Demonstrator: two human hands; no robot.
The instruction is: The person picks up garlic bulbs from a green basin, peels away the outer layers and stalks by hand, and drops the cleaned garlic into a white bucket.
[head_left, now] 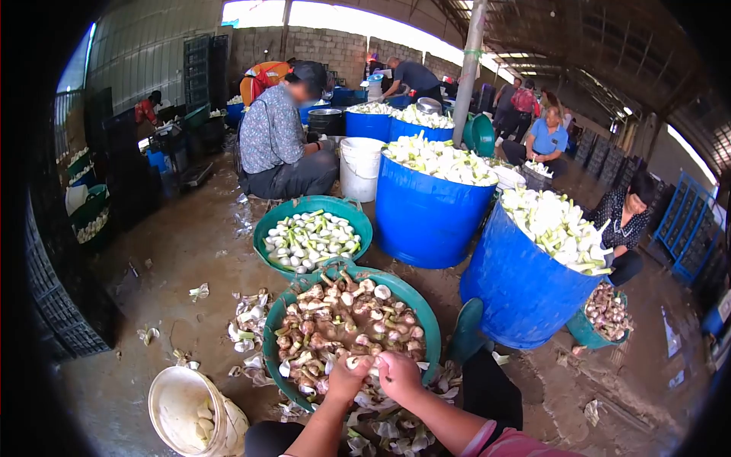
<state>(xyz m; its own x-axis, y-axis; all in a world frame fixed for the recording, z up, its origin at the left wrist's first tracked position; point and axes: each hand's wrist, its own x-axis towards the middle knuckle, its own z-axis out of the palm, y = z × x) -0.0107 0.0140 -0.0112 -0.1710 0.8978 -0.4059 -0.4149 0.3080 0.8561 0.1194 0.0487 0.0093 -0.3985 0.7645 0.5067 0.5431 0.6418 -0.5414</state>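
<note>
My left hand [346, 378] and my right hand [399, 376] are close together over the near edge of a green tub [428, 320]. Both are closed, with fingers curled around a pale garlic bulb [371, 372] that they mostly cover. Unpeeled garlic bulbs [312, 335] with brownish skins and stems fill the tub, around a patch of muddy water [352, 329]. Loose garlic skins [392, 434] lie below my hands, by my legs.
Behind the tub is a green basin [365, 221] of peeled garlic. Blue drums [434, 217] heaped with garlic stand right of it. A white bucket [164, 404] tilts at the lower left. Several people work around; one person [278, 141] sits ahead. Black crates [65, 297] line the left.
</note>
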